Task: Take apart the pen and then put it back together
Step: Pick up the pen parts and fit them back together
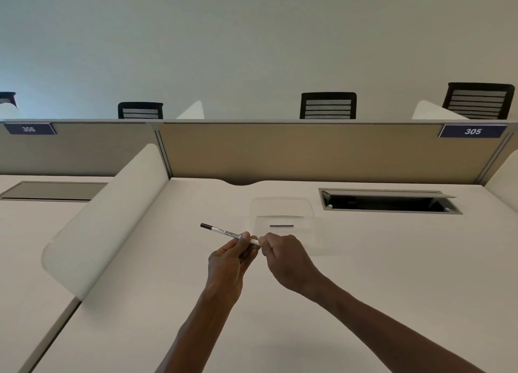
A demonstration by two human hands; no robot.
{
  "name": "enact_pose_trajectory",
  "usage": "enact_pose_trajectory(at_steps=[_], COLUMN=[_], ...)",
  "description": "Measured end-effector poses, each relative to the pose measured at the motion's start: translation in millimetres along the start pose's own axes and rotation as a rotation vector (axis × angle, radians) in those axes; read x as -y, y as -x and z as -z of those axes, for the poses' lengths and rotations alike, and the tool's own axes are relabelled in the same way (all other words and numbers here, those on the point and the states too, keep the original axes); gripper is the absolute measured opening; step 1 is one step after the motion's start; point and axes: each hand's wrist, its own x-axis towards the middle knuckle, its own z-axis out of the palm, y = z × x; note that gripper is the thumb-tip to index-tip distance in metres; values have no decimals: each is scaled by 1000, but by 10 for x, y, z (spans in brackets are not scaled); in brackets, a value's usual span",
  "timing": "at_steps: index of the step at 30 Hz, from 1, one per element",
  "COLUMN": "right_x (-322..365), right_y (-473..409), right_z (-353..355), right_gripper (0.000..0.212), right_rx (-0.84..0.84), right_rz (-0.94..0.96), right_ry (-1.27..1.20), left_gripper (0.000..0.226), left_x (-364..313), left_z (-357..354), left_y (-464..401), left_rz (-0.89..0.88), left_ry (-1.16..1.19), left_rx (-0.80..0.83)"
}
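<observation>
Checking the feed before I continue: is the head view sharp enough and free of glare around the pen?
Head view: white dark-capped pen readable, its label slightly soft; no glare on it; wide-angle lens bends the beige desk edges; both hands cast only faint shadows.

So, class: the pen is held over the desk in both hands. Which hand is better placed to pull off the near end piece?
Probably the right hand: it pinches the pen at its near end, while the left hand grips the barrel to steady it.

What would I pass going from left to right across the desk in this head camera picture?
White side divider → pen → left hand → right hand → open cable hatch.
</observation>
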Motion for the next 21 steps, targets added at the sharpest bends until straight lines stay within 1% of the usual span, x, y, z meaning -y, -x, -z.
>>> enact_pose_trajectory(at_steps=[2,4,8,11,16,21], right_x=[42,101,200,215,248,240], right_y=[-20,-39,-82,-116,-188,-211], right_z=[25,67,155,220,312,356], right_gripper=[41,43,34,34,36,41], right_rx=[36,80,196,285,368,437], right_rz=[-110,-268,-655,-841,-1094,-1239], right_ry=[-163,-341,-807,-1089,-1378,-1560], left_gripper=[14,15,14,15,17,16], left_x=[10,21,24,15,-11,5], left_z=[5,5,-6,-9,-16,18], left_y=[-9,-19,-32,-30,-38,-55], left_rz=[-9,-23,-54,-99,-160,-184], left_ry=[8,17,33,4,-11,-33], left_rx=[9,20,48,94,157,186])
